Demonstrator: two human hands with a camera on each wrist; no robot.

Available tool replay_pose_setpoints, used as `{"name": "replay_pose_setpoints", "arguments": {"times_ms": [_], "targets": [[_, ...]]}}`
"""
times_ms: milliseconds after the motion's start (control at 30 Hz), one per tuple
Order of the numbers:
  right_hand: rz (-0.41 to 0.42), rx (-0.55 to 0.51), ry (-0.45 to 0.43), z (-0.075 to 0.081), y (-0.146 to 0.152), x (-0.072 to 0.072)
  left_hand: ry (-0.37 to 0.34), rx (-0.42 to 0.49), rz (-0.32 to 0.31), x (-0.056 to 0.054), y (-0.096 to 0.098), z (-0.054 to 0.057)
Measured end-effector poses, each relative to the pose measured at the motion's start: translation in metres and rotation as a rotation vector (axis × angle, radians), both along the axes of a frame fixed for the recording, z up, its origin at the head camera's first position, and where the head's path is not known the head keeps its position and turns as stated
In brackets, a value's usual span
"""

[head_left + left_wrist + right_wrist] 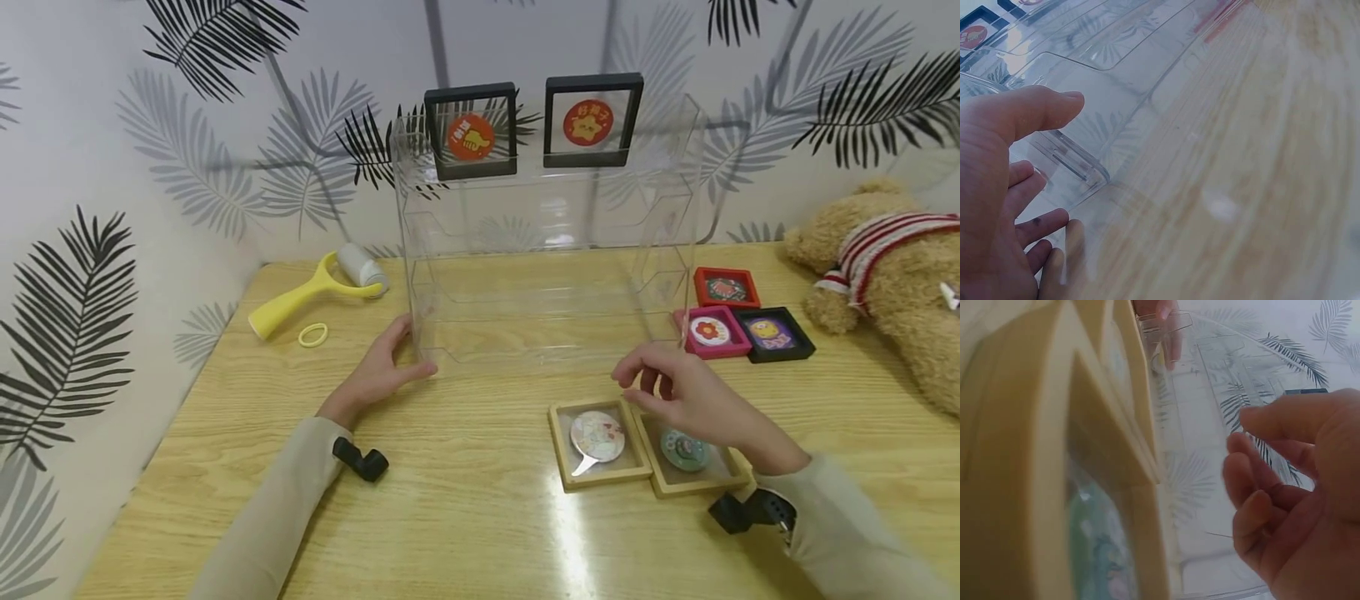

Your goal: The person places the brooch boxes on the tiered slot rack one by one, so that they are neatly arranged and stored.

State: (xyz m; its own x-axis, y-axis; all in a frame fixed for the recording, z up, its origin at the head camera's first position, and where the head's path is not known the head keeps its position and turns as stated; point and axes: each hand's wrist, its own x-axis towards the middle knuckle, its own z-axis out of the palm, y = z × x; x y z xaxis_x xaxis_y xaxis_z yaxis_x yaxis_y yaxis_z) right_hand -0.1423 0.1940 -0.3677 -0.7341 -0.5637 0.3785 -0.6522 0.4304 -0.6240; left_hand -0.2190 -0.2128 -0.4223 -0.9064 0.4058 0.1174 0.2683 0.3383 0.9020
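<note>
A clear stepped display rack point(540, 283) stands on the table. My left hand point(378, 375) is at its lower left corner, thumb stretched across the front and loosely extended fingers along the outer side. In the left wrist view, the rack's corner point(1091, 172) lies beside the fingertips. Two black frames with red round badges stand on the top tier, a left one point(471, 133) and a right one point(592, 121). My right hand point(690, 396) hovers with loosely curled fingers, holding nothing, above two wooden frames, a left one point(600, 442) and a partly hidden right one point(693, 467).
At the right of the rack lie a red frame point(726, 287), a pink frame point(712, 332) and a black frame point(774, 333). A teddy bear point(892, 292) lies farther right. On the left are a yellow slingshot-shaped piece point(300, 296), a grey cylinder point(362, 268) and a yellow ring point(313, 335).
</note>
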Motion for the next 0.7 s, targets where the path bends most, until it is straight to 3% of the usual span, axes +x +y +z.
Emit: {"name": "replay_pose_setpoints", "arguments": {"times_ms": [100,233,533,700], "targets": [[0.043,0.043,-0.041,-0.005,0.001,0.001,-0.009,-0.001,0.003,0.000,0.001,0.000],[0.087,0.104,-0.033,-0.009,0.001,0.002,-0.005,0.004,0.005,0.000,0.000,0.000],[0.064,0.260,-0.036,-0.012,-0.004,0.010,0.020,0.023,-0.008,0.001,-0.001,0.001],[0.048,0.294,-0.091,-0.012,-0.007,0.015,0.021,0.020,-0.006,0.001,-0.001,0.000]]}}
